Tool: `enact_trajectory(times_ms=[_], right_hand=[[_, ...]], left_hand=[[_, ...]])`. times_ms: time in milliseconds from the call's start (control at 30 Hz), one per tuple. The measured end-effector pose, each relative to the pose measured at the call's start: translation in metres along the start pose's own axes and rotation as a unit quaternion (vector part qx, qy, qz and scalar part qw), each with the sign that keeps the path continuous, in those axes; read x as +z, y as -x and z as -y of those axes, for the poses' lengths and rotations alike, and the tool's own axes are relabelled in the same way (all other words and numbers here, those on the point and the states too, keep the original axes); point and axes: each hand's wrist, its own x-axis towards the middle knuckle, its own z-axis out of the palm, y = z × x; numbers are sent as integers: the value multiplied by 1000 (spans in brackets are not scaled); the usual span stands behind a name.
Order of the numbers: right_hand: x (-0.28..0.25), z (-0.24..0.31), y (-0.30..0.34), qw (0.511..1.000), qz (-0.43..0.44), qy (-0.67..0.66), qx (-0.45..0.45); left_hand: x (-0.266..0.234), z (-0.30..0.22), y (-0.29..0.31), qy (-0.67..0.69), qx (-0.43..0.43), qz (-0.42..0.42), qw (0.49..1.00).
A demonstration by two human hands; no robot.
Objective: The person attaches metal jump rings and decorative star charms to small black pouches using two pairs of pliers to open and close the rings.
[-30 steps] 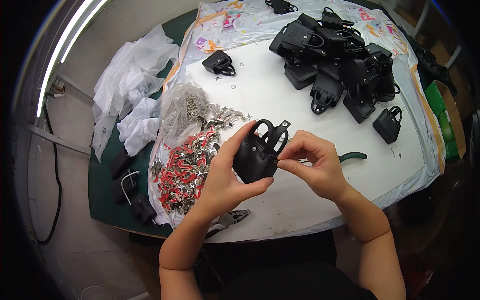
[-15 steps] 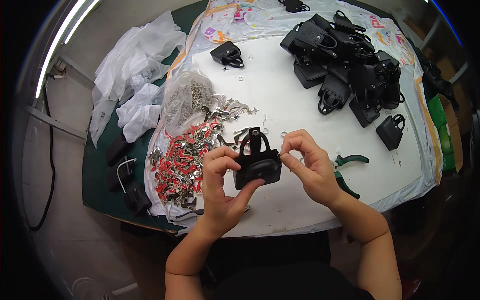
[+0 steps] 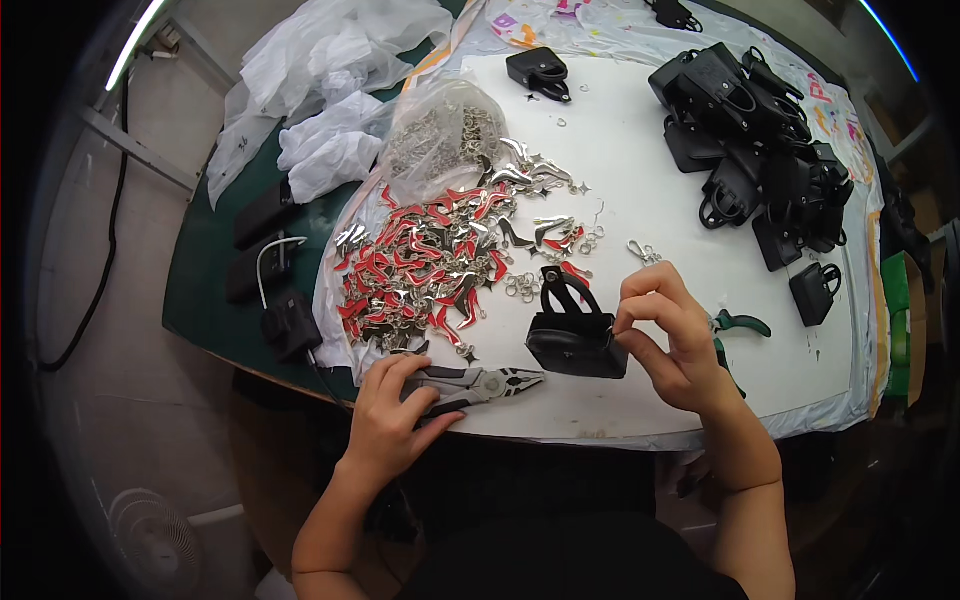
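Note:
My left hand (image 3: pixel 392 412) is closed round the grey-and-black handles of a pair of pliers (image 3: pixel 490 384), which lies at the table's near edge with its jaws pointing right. My right hand (image 3: pixel 680 345) pinches a small black handbag (image 3: pixel 572 352) at its upper right corner, holding it up with the strap flap raised between its handles. Whether a small metal ring is also between those fingertips is too small to tell. Green-handled pliers (image 3: pixel 743 323) lie partly hidden behind my right hand. Beyond the bag are small metal rings (image 3: pixel 522 287) and a clasp (image 3: pixel 642 252).
Red and silver high-heel charms (image 3: pixel 425 250) are heaped on the left, below a clear bag of metal parts (image 3: pixel 440 140). Many small black handbags (image 3: pixel 740 110) are piled at the back right; single ones (image 3: pixel 815 293) lie apart. White plastic wrapping (image 3: pixel 335 150) and black devices (image 3: pixel 288 325) sit far left.
My left hand has let go of the handbag, moved down and left, and taken hold of the grey pliers. My right hand keeps the handbag. The whole view has shifted.

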Motion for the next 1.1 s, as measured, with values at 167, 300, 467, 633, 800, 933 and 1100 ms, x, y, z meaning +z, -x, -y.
enact_trajectory(times_ms=[167, 300, 467, 633, 800, 933, 1100], right_hand=[[0, 13, 11, 994, -1, -85, 64], [9, 19, 21, 991, 15, -108, 83], [23, 27, 31, 997, 11, -56, 44], [36, 27, 34, 999, -12, -26, -15], [44, 26, 38, 998, -36, -7, -41], [45, 25, 36, 997, -41, 8, -69], [46, 25, 36, 994, -53, 40, -84]], left_hand=[[-3, 9, 4, -5, 27, -8, 1000], [-36, 14, 4, 158, -126, -29, 979], [-62, -8, -36, 66, -14, -4, 998], [-72, -28, -51, -97, 70, 65, 991], [-77, -35, -53, -114, 76, 96, 986], [-82, -41, -55, -135, 72, 108, 982], [-87, -46, -58, -163, 87, 117, 976]])
